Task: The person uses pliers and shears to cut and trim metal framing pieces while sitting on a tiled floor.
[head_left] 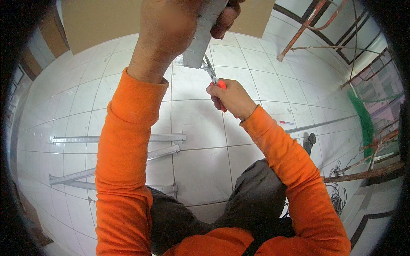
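A grey metal channel [197,50] is gripped in my left hand [168,32], raised at the top of the view, with its cut end pointing down toward me. My right hand [235,99] is closed around the red handles of a pair of tin snips [212,73]. The jaws of the snips are up against the lower end of the channel, at its right side. Whether the blades bite into the metal cannot be made out. The far part of the channel lies beyond the upper edge.
Several metal channels [119,138] lie on the white tiled floor [198,123] at the left. At the right are a red-and-blue marker [286,123], a long metal strip [322,123], a grey tool [308,144], cables [337,198], green netting [363,117] and rusty scaffolding [303,30]. A brown board [102,21] stands ahead.
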Tool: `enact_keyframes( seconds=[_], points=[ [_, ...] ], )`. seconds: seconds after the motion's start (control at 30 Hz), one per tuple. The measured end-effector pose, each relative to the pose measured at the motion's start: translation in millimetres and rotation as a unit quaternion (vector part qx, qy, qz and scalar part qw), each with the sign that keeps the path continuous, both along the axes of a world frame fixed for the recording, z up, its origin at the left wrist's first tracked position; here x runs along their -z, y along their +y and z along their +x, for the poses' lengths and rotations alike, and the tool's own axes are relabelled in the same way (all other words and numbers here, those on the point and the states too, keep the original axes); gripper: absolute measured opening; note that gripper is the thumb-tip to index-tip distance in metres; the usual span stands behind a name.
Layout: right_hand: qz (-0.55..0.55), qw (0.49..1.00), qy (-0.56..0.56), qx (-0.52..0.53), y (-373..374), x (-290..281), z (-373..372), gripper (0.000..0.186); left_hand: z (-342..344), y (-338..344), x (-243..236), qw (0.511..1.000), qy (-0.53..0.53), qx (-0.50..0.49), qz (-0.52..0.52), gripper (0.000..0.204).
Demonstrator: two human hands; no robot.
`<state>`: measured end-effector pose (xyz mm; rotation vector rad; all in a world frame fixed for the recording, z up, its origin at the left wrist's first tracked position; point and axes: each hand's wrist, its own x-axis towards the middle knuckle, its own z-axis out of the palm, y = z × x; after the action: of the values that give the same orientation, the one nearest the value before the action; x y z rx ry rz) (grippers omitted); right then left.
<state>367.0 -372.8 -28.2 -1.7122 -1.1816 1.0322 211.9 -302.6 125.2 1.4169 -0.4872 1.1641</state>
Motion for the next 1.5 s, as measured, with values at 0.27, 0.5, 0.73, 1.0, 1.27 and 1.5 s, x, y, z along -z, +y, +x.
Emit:
enact_keyframes(
  seconds=[0.27,0.5,0.73,1.0,1.27,1.5],
  points=[
    [-0.005,0.99,0.136,-0.033,-5,14,4,0.027,-7,-19,-26,0.951,0.006,-0.304,-0.053,0.037],
    [0.018,0.996,0.072,0.055,-3,6,-7,0.038,6,-17,-9,0.932,-0.071,-0.354,0.028,0.016],
    [-0.022,0.993,0.054,0.103,5,11,-3,0.028,6,-19,-16,0.964,-0.237,-0.089,-0.082,0.013],
    [0.012,0.996,0.046,0.076,13,24,-9,0.032,13,-28,-15,0.869,-0.157,-0.469,0.003,0.012],
    [-0.003,0.995,-0.042,0.088,16,28,-4,0.043,19,-30,-14,0.86,-0.148,-0.486,-0.04,0.011],
    [0.002,0.984,-0.157,0.088,12,15,-2,0.038,18,-28,-15,0.849,-0.128,-0.509,-0.067,0.011]
  ],
)
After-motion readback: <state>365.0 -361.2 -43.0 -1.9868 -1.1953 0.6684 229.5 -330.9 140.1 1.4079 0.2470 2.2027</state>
